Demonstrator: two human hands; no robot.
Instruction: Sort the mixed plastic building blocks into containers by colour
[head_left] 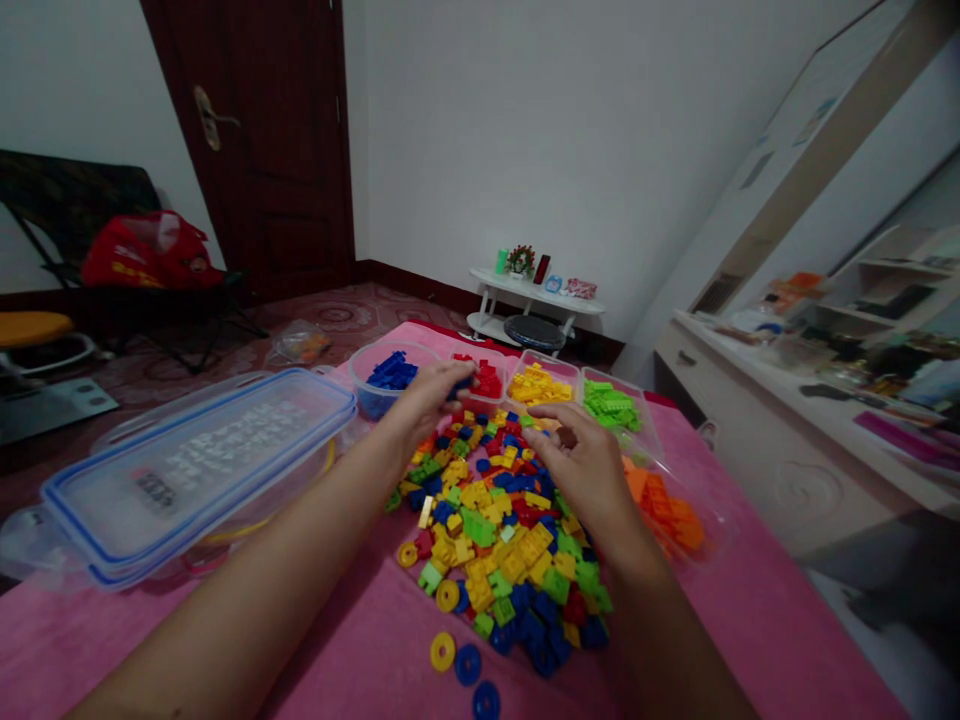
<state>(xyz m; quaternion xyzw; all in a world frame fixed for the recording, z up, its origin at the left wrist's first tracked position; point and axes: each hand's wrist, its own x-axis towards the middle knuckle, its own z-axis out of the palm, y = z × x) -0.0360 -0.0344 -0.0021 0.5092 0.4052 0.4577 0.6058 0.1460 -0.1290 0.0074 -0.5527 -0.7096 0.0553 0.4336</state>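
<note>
- Bricks [495,530] of mixed colours lay heaped on the pink cloth [360,650]; we saw the left hand [429,398] over the heap's far edge at the red tub [491,382], fingers [448,378] together, maybe pinching a brick, we could not tell.
- The right hand [586,468] hovered half curled over the heap, grip unclear.
- Just behind stood one-colour tubs [536,385], easy to reach; the lidded box [202,470] crowded the left, bare cloth lay nearest us.

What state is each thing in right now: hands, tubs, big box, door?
red tub: open, part filled.
blue tub: open, part filled.
yellow tub: open, part filled.
green tub: open, part filled.
big box: lid on.
door: shut.
brick pile: loose, mixed.
left hand: reaching to red tub, grip unclear.
right hand: curled over brick pile, grip unclear.
</note>
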